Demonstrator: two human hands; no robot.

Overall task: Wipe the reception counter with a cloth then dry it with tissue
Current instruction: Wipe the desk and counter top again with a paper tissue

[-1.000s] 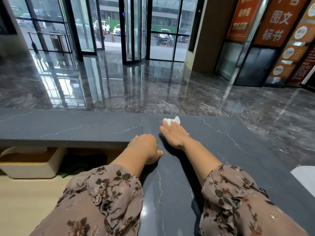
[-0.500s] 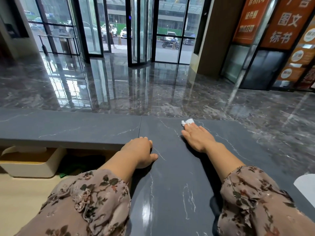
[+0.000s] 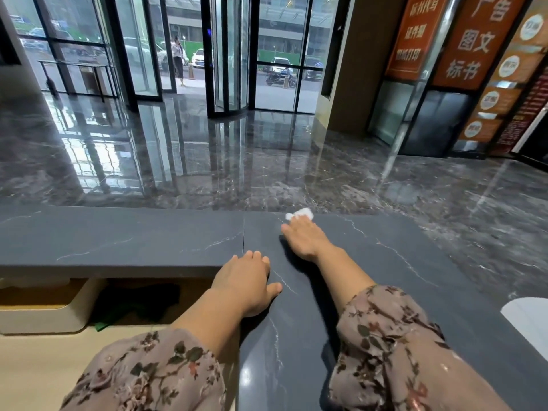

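The dark grey marble reception counter (image 3: 148,241) runs across the view and turns toward me on the right. My right hand (image 3: 305,235) lies flat with straight fingers on a small white tissue (image 3: 301,214), pressing it onto the counter near the far edge. Only the tissue's front part shows beyond my fingertips. My left hand (image 3: 247,281) rests palm down on the counter's inner corner, fingers spread, holding nothing.
A white box (image 3: 44,315) with a brown top sits on the lower desk under the counter, with dark and green things (image 3: 133,304) beside it. A white object (image 3: 530,321) lies at the counter's right edge. Beyond the counter is glossy lobby floor.
My right hand has slid the tissue away from me toward the counter's far edge, after a sweep to the right. My left hand has stayed at the inner corner.
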